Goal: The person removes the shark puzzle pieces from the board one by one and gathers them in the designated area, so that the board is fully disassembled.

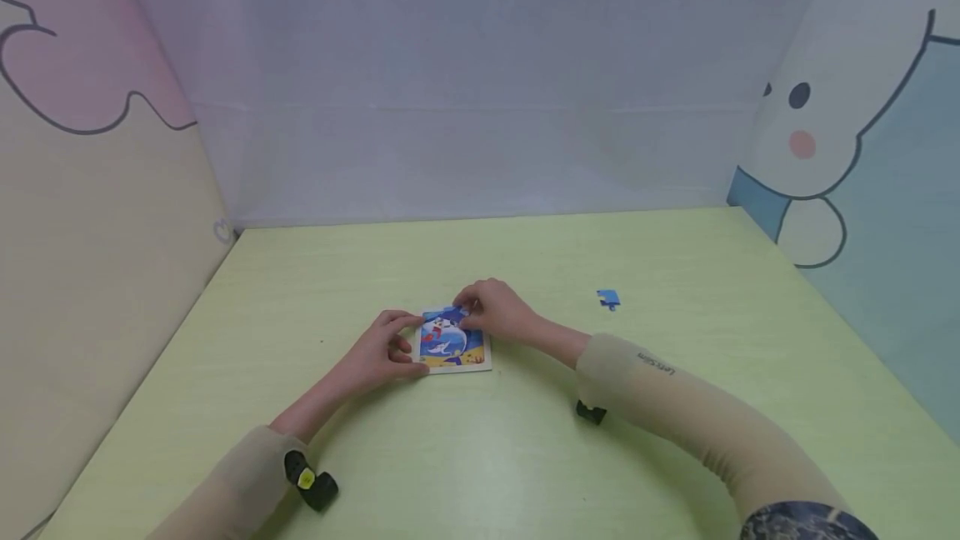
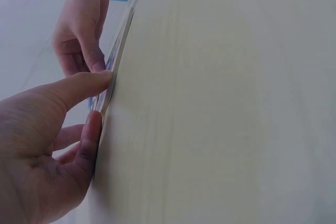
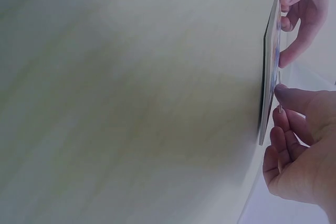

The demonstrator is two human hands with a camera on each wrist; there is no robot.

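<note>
A small square jigsaw puzzle (image 1: 450, 348) with a pale frame and a blue sea picture lies flat on the table. My left hand (image 1: 382, 348) holds its left side, thumb at the near corner and index finger at the far corner. Over the far right part of the picture, my right hand (image 1: 498, 311) pinches a puzzle piece (image 3: 280, 109) between thumb and index finger. That piece shows edge-on in the right wrist view, close over the puzzle's surface. The right hand covers the puzzle's far right corner in the head view.
A loose blue puzzle piece (image 1: 609, 298) lies on the pale green table (image 1: 480, 457), to the right of and beyond the puzzle. A white cloth backdrop (image 1: 480, 90) stands behind the table, with cartoon-printed panels (image 1: 862, 123) at the sides.
</note>
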